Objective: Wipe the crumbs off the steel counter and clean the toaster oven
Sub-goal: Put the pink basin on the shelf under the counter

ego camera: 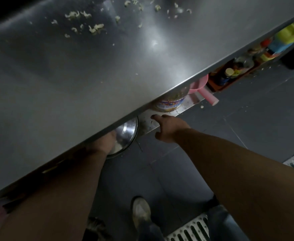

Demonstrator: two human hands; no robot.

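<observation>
- The steel worktop [76, 80] runs across the view on a slant, its front edge going from lower left to upper right.
- Pale crumbs [94, 28] lie scattered near the far edge of the worktop, well apart from both hands; a few more crumbs sit on the floor by the lower shelf.
- The left hand [104, 143] reaches under the front edge of the worktop and touches a round steel lid [127, 131] on the lower shelf [148, 122]; its fingers are hidden by the worktop edge, so its grip cannot be told.
- The right hand [167, 129] hangs just below the front edge with fingers spread wide, holding nothing, fingertips touching the lower shelf beside a printed tin [170, 103].
- Further along the shelf stand a pink scoop [203, 89] and a tray of bottles [229, 73].
- The toaster oven is not in view.
- A shoe [141, 211] stands on the dark tiled floor beside a metal drain grate [191, 228].
</observation>
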